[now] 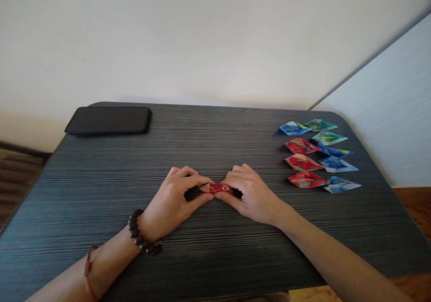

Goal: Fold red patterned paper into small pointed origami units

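Observation:
Near the middle of the dark table, a small folded red paper piece [218,188] with a pale printed mark lies between my fingertips. My left hand [178,194] pinches its left part between thumb and index finger. From the other side, my right hand [247,192] grips the right part with thumb and fingers. Both hands rest low, close to the tabletop. To the right stand folded paper boats in two uneven columns: red ones [306,179] lie nearer the middle, while blue ones [341,184] and green ones [329,138] are mostly farther right.
A black flat rectangular case [108,120] lies at the table's far left corner. The dark wood-grained table [208,135] backs against a white wall [202,41]. A pale panel [387,99] stands along the right side.

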Action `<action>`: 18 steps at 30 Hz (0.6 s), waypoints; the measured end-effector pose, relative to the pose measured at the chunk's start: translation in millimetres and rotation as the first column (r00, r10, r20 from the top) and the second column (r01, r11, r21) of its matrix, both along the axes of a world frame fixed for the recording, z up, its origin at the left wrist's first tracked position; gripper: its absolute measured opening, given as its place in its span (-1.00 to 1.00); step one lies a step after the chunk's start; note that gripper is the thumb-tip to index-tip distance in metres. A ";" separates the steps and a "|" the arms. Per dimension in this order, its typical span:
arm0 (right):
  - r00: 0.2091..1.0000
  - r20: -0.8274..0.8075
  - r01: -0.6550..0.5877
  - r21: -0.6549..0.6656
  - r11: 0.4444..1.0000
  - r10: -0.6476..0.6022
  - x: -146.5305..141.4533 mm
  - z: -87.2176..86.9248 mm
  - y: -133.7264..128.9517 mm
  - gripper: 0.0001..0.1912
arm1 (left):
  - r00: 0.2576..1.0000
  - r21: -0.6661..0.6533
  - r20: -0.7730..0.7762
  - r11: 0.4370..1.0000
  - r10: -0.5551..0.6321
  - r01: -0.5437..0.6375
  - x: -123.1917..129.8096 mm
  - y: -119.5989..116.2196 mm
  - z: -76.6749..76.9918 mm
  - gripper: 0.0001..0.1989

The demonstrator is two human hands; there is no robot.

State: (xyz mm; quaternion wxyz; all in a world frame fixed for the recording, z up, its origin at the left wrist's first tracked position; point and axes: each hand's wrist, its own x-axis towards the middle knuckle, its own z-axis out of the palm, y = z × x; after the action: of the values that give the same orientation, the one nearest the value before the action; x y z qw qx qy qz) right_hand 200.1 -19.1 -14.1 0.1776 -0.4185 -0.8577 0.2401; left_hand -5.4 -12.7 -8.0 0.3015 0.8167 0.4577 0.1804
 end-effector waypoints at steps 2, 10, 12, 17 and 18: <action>1.000 -0.003 -0.022 0.005 1.000 0.022 -0.4 0.0 0.4 -0.70 | 1.000 -0.004 0.001 1.000 0.020 -0.020 0.9 -0.8 0.2 -0.89; 0.998 0.011 -0.054 -0.022 0.998 0.054 1.7 4.9 0.9 -0.74 | 0.998 -0.019 0.047 0.999 0.037 -0.036 1.0 -0.6 0.3 -0.92; 0.999 0.006 -0.051 -0.030 0.998 0.051 2.0 6.2 1.2 -0.76 | 0.997 -0.046 0.065 0.998 0.048 -0.045 0.3 -0.6 1.1 -0.90; 0.999 -0.008 -0.047 -0.041 0.998 0.046 1.9 5.1 2.3 -0.68 | 0.992 -0.098 0.085 0.991 0.096 -0.087 1.3 -0.6 6.1 -0.86; 0.999 -0.013 -0.041 -0.040 0.998 0.041 1.8 4.5 2.3 -0.66 | 0.991 -0.098 0.092 0.991 0.097 -0.088 1.8 -0.4 7.1 -0.85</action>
State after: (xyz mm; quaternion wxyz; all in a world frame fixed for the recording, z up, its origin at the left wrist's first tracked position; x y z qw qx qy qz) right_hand 201.9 -16.8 -9.7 0.1695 -0.4028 -0.8600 0.2637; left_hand -3.6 -13.1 -1.0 0.3524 0.7699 0.4881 0.2118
